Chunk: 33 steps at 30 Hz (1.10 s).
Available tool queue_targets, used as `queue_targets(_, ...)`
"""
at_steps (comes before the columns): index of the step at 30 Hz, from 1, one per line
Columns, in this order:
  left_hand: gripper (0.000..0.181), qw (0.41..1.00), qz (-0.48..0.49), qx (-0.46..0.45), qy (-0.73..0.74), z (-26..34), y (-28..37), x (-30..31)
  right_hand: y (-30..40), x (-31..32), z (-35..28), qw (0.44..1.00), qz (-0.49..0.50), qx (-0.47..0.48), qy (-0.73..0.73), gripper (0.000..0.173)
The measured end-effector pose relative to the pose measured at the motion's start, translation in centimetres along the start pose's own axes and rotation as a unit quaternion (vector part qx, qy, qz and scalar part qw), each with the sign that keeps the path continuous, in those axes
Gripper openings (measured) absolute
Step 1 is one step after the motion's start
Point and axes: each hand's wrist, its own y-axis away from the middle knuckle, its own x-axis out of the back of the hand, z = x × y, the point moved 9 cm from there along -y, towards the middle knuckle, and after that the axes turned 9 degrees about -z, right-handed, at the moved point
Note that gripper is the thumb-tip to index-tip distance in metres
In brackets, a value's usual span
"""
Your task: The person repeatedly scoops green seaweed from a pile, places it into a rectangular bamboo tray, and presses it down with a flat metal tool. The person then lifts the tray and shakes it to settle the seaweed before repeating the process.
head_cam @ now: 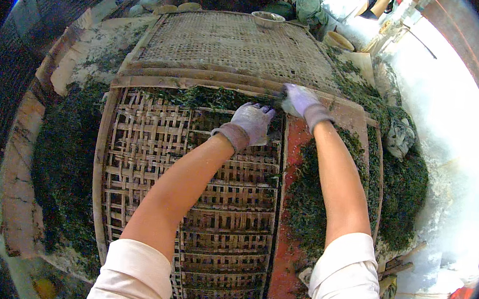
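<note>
Both my hands wear pale purple work gloves with brownish cuffs. My left hand (253, 122) lies palm down over the far part of an open-weave bamboo rack (148, 158), its fingertips against a strip of dark green leafy material (210, 98). To its right, my right hand (300, 100) is at the wooden bar (203, 77) of a second, finer woven bamboo tray (241, 41), near the top end of a red board (294, 155). The right fingers are blurred and partly hidden, so their hold is unclear. More green material lies on the red board under my right forearm.
Heaps of dark green material (66, 150) lie left of the rack, and another heap (403, 195) lies on the right beside a crumpled plastic bag (400, 137). A metal bowl (268, 19) stands at the far tray edge. A round basket (338, 41) sits at the back right.
</note>
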Motion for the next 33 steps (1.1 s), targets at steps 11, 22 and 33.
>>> queue_targets(11, 0.078, 0.989, 0.040, 0.142, 0.018, -17.3, 9.2, 3.3, -5.9, -1.2, -7.6, 0.972, 0.062, 0.165, -0.155, 0.048)
queue_targets(22, 0.032, 0.993, -0.044, 0.073, 0.079, -14.9, 5.4, 5.4, -1.7, -1.9, -20.9, 0.986, 0.014, 0.165, 0.015, 0.058)
queue_targets(33, 0.050, 0.943, 0.116, 0.240, 0.197, -21.1, 8.5, 4.0, 4.7, 2.7, -4.8, 0.992, 0.059, 0.091, -0.072, 0.054)
